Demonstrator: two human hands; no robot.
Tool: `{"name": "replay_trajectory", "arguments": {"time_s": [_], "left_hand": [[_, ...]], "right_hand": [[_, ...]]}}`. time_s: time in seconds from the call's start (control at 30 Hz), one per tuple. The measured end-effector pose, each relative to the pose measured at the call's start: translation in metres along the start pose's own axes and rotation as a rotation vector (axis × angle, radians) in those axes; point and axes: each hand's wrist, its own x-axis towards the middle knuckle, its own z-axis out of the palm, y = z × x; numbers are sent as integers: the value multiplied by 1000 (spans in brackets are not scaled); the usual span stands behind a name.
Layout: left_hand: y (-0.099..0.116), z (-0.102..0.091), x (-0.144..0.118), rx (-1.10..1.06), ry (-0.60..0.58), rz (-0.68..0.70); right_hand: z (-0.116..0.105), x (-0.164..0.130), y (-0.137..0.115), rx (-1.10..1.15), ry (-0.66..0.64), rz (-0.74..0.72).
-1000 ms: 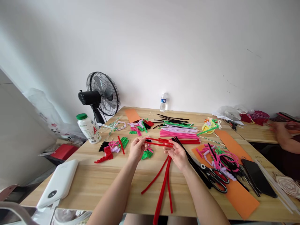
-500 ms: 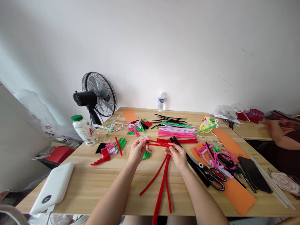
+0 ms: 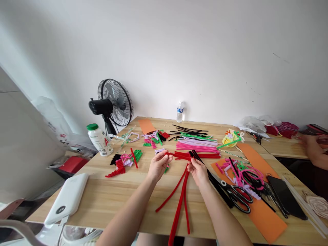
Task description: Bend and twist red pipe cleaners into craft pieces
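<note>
Two hands hold red pipe cleaners above a cluttered craft bench.

The left hand (image 3: 158, 166) pinches the end of a bundle of red pipe cleaners (image 3: 179, 191) between thumb and fingers (image 3: 164, 155), while the right hand (image 3: 198, 171) has its fingers closed around the same bundle at its bend, near the middle of the bench (image 3: 107, 201); the long ends trail down past the near edge. Black-handled scissors (image 3: 237, 198) lie just right of the right hand on an orange sheet (image 3: 266, 218), among pink, green and black curled scraps. Behind the hands sit stacked pink, lilac, green and black pipe cleaners (image 3: 196, 143), and a water bottle (image 3: 179, 112) stands by the wall. A fan (image 3: 114, 104) and a green-capped bottle (image 3: 99, 139) stand at left, and a white power bank (image 3: 68, 198) lies near the front left corner. Another person's hand (image 3: 311, 147) rests at far right.
</note>
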Motion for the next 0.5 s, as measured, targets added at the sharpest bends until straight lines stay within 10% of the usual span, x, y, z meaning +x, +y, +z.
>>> {"name": "replay_trajectory", "arguments": {"time_s": [0.5], "left_hand": [[0, -6, 6, -20, 86, -2]], "right_hand": [[2, -3, 5, -74, -39, -124]]}}
